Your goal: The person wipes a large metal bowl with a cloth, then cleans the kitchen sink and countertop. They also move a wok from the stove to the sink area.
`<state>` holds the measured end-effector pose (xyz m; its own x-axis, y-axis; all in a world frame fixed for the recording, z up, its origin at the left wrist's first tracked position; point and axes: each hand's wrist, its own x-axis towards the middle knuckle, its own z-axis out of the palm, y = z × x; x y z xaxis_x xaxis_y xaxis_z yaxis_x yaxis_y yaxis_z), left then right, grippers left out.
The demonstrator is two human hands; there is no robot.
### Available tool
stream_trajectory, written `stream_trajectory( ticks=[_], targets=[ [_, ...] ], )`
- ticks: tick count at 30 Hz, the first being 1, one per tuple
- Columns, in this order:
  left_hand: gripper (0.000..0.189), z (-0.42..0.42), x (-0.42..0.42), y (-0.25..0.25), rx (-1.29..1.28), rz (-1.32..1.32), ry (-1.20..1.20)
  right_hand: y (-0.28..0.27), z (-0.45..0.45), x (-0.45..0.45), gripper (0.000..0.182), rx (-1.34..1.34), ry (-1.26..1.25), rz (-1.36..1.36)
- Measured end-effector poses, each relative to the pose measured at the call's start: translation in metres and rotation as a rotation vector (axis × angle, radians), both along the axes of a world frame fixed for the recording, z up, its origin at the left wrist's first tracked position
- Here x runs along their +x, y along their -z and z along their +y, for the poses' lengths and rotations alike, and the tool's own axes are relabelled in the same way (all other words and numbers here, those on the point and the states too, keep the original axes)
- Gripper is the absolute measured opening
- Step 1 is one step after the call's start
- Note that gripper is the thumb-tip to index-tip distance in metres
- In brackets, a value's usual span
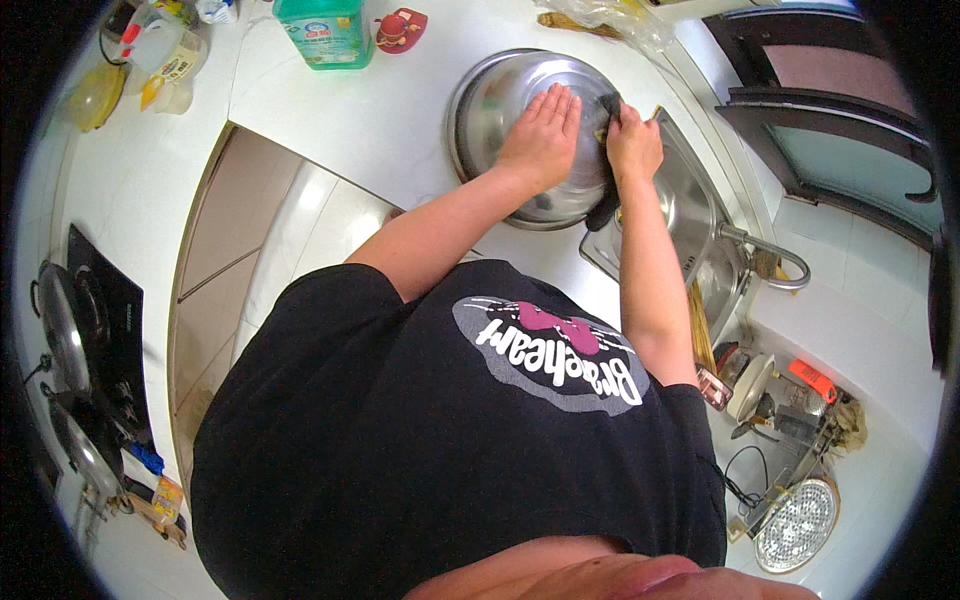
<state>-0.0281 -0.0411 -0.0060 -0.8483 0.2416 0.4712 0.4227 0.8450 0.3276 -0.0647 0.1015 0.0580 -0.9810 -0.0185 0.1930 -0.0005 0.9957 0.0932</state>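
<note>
A round stainless-steel basin (496,97) sits on the white countertop in front of me and looks upside down. My left hand (541,139) lies flat on its raised surface, fingers straight and close together, with nothing held. At the basin's right side my right hand (634,144) grips a dark cloth (609,201), which hangs down along the basin's wall. The fingertips of that hand are partly hidden by its knuckles and the cloth.
Right of the basin is a steel sink (679,176) with a curved faucet (784,262). Beyond stand a green plastic tub (326,34) and a small red figurine (400,31). A black cooktop (112,322) with lidded pans lies left. A dish rack (799,442) is at right.
</note>
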Motion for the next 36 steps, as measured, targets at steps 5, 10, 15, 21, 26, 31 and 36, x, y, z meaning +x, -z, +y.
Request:
stream_trajectory(
  ticks=[5, 10, 15, 21, 26, 31, 36],
  targets=[
    [0.050, -0.002, -0.002, -0.003, -0.020, -0.020, -0.042, 0.010, -0.006, 0.003, 0.027, -0.059, -0.212, -0.067],
    [0.051, 0.001, 0.000, -0.004, 0.068, -0.016, -0.033, 0.004, -0.013, -0.017, 0.030, 0.006, -0.243, -0.059],
    [0.053, -0.002, 0.000, -0.006, 0.077, -0.011, -0.065, 0.002, -0.030, -0.041, 0.027, 0.027, -0.157, -0.157],
    [0.055, -0.002, 0.001, -0.009, 0.106, -0.010, -0.065, 0.006, -0.016, -0.048, 0.027, -0.050, -0.206, -0.136],
    [0.058, -0.001, 0.000, -0.007, 0.105, -0.031, -0.071, 0.004, -0.034, -0.060, 0.032, -0.008, -0.231, -0.121],
    [0.064, -0.001, -0.001, -0.009, 0.191, -0.067, -0.077, 0.006, -0.030, -0.037, 0.039, -0.211, -0.587, -0.247],
    [0.064, -0.004, 0.000, -0.010, 0.124, -0.078, -0.066, 0.003, -0.028, -0.062, 0.048, -0.248, 0.001, -0.272]
  ],
)
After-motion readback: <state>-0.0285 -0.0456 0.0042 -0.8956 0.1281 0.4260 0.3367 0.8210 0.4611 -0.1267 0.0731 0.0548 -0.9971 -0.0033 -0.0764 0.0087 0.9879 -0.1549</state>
